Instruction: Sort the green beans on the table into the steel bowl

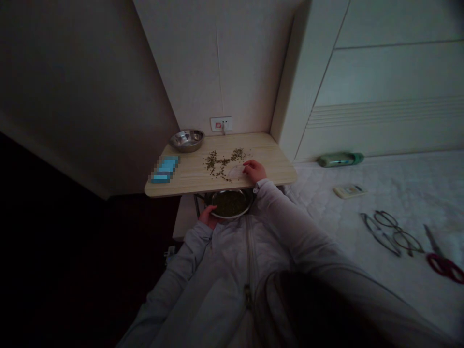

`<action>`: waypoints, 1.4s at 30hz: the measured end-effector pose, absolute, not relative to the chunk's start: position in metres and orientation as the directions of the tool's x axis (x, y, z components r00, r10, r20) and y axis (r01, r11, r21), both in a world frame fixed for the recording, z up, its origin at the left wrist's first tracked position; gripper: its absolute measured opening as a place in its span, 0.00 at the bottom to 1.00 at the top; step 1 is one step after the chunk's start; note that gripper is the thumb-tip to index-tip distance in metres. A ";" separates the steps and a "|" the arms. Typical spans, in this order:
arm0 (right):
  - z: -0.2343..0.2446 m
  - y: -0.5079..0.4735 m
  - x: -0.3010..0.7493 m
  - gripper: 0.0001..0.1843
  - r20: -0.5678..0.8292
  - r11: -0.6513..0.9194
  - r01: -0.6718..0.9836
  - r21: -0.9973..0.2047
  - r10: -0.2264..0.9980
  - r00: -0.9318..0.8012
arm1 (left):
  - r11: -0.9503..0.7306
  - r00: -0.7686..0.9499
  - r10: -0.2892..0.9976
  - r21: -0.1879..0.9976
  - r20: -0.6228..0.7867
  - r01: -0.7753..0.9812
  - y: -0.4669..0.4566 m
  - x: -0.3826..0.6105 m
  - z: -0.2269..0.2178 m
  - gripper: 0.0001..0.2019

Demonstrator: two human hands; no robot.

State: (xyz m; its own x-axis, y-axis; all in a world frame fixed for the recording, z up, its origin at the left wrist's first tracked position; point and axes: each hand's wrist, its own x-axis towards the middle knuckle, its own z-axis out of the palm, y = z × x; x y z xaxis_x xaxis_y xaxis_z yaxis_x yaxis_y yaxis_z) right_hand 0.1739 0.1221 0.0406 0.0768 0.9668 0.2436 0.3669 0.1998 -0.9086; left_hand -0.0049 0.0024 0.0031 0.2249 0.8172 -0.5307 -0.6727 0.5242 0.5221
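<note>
Tabletop (pixel 192 180) was strewn w/ grains (pixel 211 162); L hand (pixel 208 217) was clamped on bowl (pixel 232 216), below edge; R hand (pixel 255 171) was by clear sheet (pixel 235 171), couldn't tell if pinched

There're 2 hands (pixel 255 172) (pixel 208 217), 2 bowls (pixel 187 140) (pixel 231 204), 1 tbl (pixel 194 176), 1 btl (pixel 337 160) & 1 pr scissors (pixel 443 261).

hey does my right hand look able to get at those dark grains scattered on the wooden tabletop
Probably yes: the right hand is over the tabletop, close beside the dark grains, with nothing tall between; only a clear, thin piece shows there.
</note>
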 end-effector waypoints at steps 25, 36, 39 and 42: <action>0.039 0.121 0.174 0.11 0.275 0.222 0.400 -0.889 0.958 0.080 | 0.513 0.235 0.828 0.518 -0.509 -0.684 0.006 -0.006 -0.003 0.18; 0.043 0.118 0.173 0.11 0.269 0.220 0.381 -0.898 0.960 0.080 | 0.522 0.251 0.821 0.493 -0.514 -0.696 0.006 -0.006 -0.004 0.19; 0.042 0.118 0.174 0.11 0.269 0.218 0.385 -0.897 0.959 0.084 | 0.521 0.255 0.822 0.491 -0.510 -0.698 0.006 -0.007 -0.005 0.20; 0.042 0.119 0.174 0.11 0.271 0.219 0.397 -0.891 0.959 0.081 | 0.529 0.258 0.818 0.499 -0.514 -0.686 0.006 -0.007 -0.005 0.19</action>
